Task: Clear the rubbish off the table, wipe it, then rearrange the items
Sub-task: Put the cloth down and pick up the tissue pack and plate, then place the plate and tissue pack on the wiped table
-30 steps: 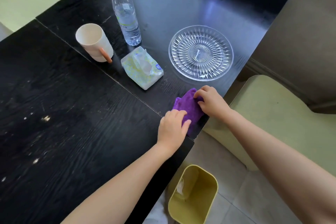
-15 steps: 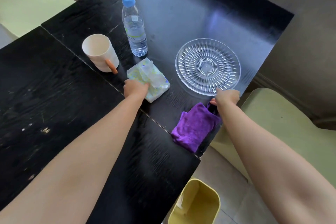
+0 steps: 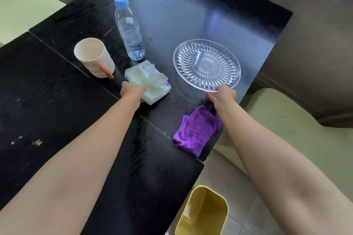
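Note:
My left hand (image 3: 131, 91) grips the near end of the soft tissue pack (image 3: 150, 80) in the middle of the black table (image 3: 57, 110). My right hand (image 3: 222, 94) pinches the near rim of the clear cut-glass plate (image 3: 207, 64), which is tilted and lifted off the table. A folded purple cloth (image 3: 196, 129) lies at the table's right edge, just below my right wrist. A cream cup with an orange handle (image 3: 94, 57) and a water bottle with a blue cap (image 3: 129, 28) stand behind the tissue pack.
A yellow bin (image 3: 202, 213) stands on the floor under the table's near right corner. Pale green chairs sit at the right (image 3: 298, 129) and far left (image 3: 21, 5). The table's right edge runs close to the cloth.
Both hands left the purple cloth. The left hand went to the tissue pack and took hold of it; the right hand took the plate's rim and raised it off the table.

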The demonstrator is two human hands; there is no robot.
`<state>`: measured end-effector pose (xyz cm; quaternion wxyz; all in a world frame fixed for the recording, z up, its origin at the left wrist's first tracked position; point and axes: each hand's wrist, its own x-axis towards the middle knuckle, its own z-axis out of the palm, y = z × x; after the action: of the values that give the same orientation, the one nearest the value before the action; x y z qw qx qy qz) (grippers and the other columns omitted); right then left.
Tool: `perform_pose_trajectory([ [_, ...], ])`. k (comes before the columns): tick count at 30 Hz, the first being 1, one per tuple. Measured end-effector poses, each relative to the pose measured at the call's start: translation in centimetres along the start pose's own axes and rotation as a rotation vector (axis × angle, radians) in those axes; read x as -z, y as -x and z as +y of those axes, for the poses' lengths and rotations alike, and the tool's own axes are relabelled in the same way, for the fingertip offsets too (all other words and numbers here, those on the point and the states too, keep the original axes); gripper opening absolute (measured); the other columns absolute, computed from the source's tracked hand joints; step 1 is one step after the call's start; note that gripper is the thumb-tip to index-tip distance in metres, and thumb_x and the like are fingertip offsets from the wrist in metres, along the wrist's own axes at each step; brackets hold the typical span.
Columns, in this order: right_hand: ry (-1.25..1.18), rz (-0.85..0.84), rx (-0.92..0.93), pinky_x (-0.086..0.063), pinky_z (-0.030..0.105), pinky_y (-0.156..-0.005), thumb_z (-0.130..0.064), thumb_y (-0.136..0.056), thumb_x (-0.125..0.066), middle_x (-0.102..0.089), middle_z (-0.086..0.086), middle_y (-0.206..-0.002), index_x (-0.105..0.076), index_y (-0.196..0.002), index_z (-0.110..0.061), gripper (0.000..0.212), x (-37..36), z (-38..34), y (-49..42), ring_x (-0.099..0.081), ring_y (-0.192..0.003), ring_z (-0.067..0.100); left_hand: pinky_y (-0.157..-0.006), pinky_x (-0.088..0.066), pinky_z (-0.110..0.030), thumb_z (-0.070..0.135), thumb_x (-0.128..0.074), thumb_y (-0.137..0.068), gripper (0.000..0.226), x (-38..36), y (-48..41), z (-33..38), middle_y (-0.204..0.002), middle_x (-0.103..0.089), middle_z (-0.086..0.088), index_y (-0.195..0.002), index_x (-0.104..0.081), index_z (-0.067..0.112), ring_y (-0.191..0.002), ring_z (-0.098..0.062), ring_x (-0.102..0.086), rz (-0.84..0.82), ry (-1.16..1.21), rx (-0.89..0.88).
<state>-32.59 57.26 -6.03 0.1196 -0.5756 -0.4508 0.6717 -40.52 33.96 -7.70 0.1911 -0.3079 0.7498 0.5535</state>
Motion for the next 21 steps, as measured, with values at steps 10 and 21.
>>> perform_pose_trajectory([
  [10, 0.016, -0.110, 0.039, -0.056, 0.033, -0.042, 0.012, -0.087, -0.040, -0.054, 0.022, -0.105, -0.045, -0.128, 0.004, 0.041, 3.6, -2.7, 4.7, -0.060, -0.068, 0.029, -0.082, -0.054, -0.043, -0.003, -0.062, -0.078, 0.054, 2.5, 5.4, 0.4, -0.128, -0.057, -0.013, -0.127, -0.044, 0.005, -0.107, -0.030, -0.061, -0.115, 0.218, -0.098],
  [21, 0.100, -0.393, 0.182, -0.059, 0.038, -0.050, 0.004, -0.092, -0.039, -0.056, 0.022, -0.114, -0.049, -0.120, 0.002, 0.030, 8.2, -1.5, 15.4, -0.062, -0.072, 0.030, -0.060, -0.052, -0.031, -0.001, -0.063, -0.082, 0.051, 13.3, 17.8, -4.8, -0.116, -0.060, -0.007, -0.129, -0.044, 0.007, -0.089, -0.021, -0.062, -0.036, 0.465, -0.232],
])
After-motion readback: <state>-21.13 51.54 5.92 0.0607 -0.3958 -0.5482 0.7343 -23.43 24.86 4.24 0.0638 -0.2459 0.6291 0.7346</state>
